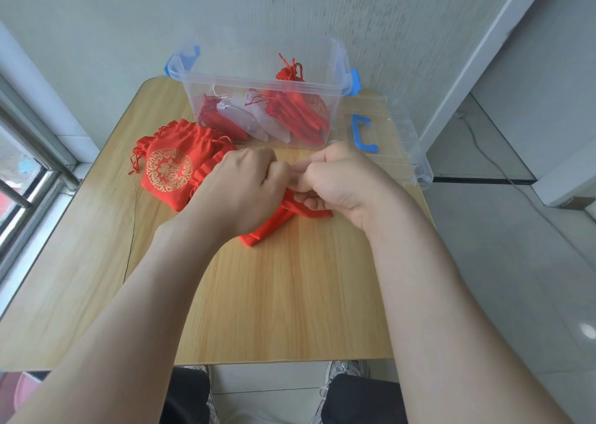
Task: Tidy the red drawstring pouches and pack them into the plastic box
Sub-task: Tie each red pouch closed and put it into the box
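Observation:
A red drawstring pouch [267, 227] lies on the wooden table [290, 294], mostly hidden under my hands. My left hand [240, 188] and my right hand [338, 185] meet above it, fingers curled, both pinching its upper part. A small pile of red pouches [169, 165] with a gold round emblem lies to the left, touching my left hand. The clear plastic box [258, 78] with blue latches stands at the table's back. Inside it lean several red pouches [296, 114] and some white translucent ones [245, 117].
The box's clear lid [396, 140] with a blue handle [362, 133] lies at the table's right edge. A window frame [29, 153] runs along the left. The wall is just behind the box. A cable trails over the floor at the right.

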Demonstrator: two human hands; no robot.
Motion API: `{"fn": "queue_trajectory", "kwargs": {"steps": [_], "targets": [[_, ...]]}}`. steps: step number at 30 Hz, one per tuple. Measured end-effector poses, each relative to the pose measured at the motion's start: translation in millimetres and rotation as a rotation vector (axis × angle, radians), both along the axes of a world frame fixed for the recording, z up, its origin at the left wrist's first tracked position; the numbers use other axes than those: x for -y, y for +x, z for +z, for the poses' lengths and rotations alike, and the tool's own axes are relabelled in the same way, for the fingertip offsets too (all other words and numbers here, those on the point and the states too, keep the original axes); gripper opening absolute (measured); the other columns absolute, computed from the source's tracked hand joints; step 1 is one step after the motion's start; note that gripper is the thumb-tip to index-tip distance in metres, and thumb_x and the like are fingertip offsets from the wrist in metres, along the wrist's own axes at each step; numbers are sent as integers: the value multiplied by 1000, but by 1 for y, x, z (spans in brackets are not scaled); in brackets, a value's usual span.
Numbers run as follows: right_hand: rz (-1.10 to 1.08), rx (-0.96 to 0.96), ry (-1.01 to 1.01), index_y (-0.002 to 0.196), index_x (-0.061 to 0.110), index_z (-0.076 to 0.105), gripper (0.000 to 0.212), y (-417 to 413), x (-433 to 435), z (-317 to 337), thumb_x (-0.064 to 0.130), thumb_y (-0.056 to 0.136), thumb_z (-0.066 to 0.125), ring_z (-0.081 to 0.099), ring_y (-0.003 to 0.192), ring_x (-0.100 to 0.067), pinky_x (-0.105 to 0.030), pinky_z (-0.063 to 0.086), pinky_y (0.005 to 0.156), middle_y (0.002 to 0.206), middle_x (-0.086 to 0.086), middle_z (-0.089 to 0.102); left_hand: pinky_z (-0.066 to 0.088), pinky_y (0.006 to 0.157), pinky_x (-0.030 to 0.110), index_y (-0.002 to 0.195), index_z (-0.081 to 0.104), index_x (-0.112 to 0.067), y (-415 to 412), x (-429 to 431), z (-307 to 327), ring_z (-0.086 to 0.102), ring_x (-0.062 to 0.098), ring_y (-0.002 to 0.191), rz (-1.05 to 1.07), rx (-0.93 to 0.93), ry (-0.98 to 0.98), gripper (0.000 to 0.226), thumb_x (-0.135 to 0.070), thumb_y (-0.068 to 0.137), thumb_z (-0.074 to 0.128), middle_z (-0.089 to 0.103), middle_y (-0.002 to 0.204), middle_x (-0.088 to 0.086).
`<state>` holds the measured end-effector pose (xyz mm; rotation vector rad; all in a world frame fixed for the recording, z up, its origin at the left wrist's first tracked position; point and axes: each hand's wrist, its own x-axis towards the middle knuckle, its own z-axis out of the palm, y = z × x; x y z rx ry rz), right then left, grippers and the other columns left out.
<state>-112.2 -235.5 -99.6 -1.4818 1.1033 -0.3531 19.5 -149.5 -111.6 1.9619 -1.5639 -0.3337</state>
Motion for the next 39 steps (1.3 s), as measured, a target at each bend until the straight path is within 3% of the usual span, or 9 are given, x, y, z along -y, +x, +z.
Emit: {"fn": "queue_trajectory", "kwargs": {"steps": [3, 9, 12, 21, 24, 26, 31, 35, 39], "targets": [[-75, -12, 1, 87, 9, 78, 6, 0, 3, -1, 4, 91, 78, 64, 61, -14, -27, 51, 58, 68, -6, 69, 34, 64, 41, 69, 46, 0, 2, 1, 6, 50, 30, 70, 70, -94, -51, 37, -26, 94, 38, 54, 67, 15], [-158, 32, 99, 92, 0, 77, 7, -2, 5, 1, 2, 86, 76, 62, 55, -16, -27, 49, 54, 65, -6, 67, 48, 73, 11, 85, 76, -21, 7, -1, 8, 69, 1, 83, 23, -76, -56, 14, -29, 93, 67, 75, 83, -11], [-183, 14, 102, 98, -2, 76, 13, -3, 6, 0, 0, 86, 73, 63, 56, -16, -27, 51, 54, 65, -6, 67, 51, 76, 9, 88, 82, -24, 9, -2, 8, 71, -4, 83, -20, -49, -69, 8, -27, 90, 75, 78, 85, -17], [-147, -11, 36, 88, 6, 77, 3, -1, 6, -2, 5, 89, 80, 65, 58, -14, -28, 53, 60, 68, -6, 70, 31, 72, 28, 101, 66, -6, 4, 4, 0, 58, 23, 93, 56, -69, -29, 29, -30, 108, 52, 66, 96, 2], [-136, -8, 13, 87, 8, 78, 4, 0, 7, -4, 6, 89, 81, 65, 59, -13, -29, 54, 62, 67, -5, 70, 49, 77, 46, 97, 61, 10, 7, 5, 3, 62, 38, 89, 93, -235, 21, 50, -34, 111, 43, 66, 91, 22], [-128, -3, -2, 86, 9, 79, 5, 0, 7, -4, 7, 89, 81, 65, 59, -13, -29, 54, 62, 65, -5, 70, 58, 84, 56, 96, 64, 11, 10, 5, 3, 70, 38, 85, 125, -395, 37, 56, -38, 111, 41, 71, 86, 19], [-92, 9, -22, 83, 12, 79, 8, 2, 4, -4, 8, 89, 82, 66, 67, -16, -30, 54, 66, 70, -8, 73, 64, 79, 53, 81, 70, -2, 11, 3, 6, 75, 35, 72, 267, -475, 66, 63, -48, 112, 39, 76, 73, 12], [-101, 7, -25, 84, 11, 80, 6, 3, 5, -5, 7, 88, 82, 66, 65, -16, -32, 54, 66, 70, -9, 73, 65, 69, 50, 88, 65, 4, 7, 2, 8, 73, 31, 60, 200, -386, 92, 76, -60, 110, 32, 73, 72, 16], [-57, 29, 9, 83, 11, 80, 6, 2, 4, -5, 6, 86, 82, 66, 62, -14, -30, 52, 63, 67, -7, 70, 51, 69, 42, 89, 53, 6, 2, 3, 4, 60, 29, 68, 98, -231, 57, 70, -57, 111, 31, 60, 72, 13]]}}
